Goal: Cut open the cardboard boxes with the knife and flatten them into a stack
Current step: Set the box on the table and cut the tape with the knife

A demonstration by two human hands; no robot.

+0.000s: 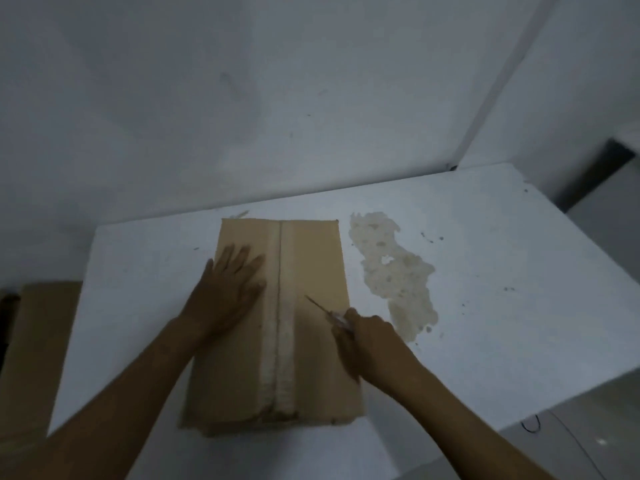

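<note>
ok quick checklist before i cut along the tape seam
1. Box steadied: left hand flat on the cardboard box, ok.
2. Knife held: right hand curled round the knife, ok.
3. Blade tip on the taped seam: it sits right of it, not ok.
4. Left hand off the seam: beside it, close, ok.
5. Blade touching cardboard: cannot tell.

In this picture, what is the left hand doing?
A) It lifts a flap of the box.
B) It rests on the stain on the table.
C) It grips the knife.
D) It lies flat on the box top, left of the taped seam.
D: the left hand lies with straight fingers on top of the box, left of the taped seam, while the right hand grips the knife.
</note>
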